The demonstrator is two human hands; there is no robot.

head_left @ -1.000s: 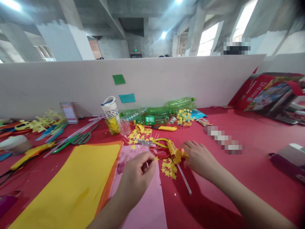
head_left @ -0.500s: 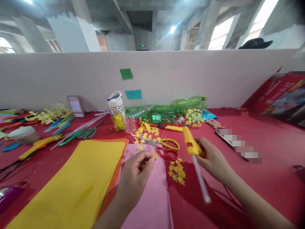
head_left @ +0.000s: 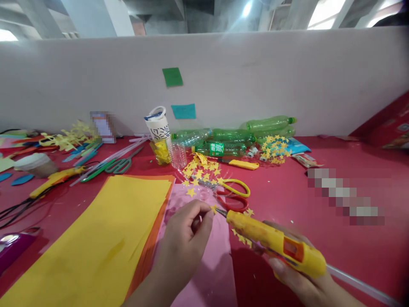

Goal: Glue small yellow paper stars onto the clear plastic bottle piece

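Observation:
My left hand (head_left: 188, 232) pinches a small yellow star (head_left: 214, 209) between thumb and forefinger, above the pink sheet (head_left: 217, 264). In my right hand (head_left: 294, 268) is a yellow hot glue gun (head_left: 265, 232), its metal nozzle pointing left, right at the star. A clear glue stick (head_left: 361, 283) sticks out of the gun's back end. Beyond my hands lie scissors (head_left: 237, 187) with one yellow and one red handle, beside a heap of yellow stars (head_left: 200, 170). More stars (head_left: 241, 238) lie partly hidden behind the glue gun.
Yellow paper (head_left: 128, 217) lies on orange sheets at the left. Green plastic bottles (head_left: 230, 149) line the white partition (head_left: 239, 85). A yellow utility knife (head_left: 244, 164) lies before them. A second glue gun (head_left: 54, 181) and green scissors (head_left: 119, 165) rest on the left.
My right hand has swung the glue gun from upright to nearly level and brought its nozzle left to the star. My left hand still pinches the star. The view has tilted down.

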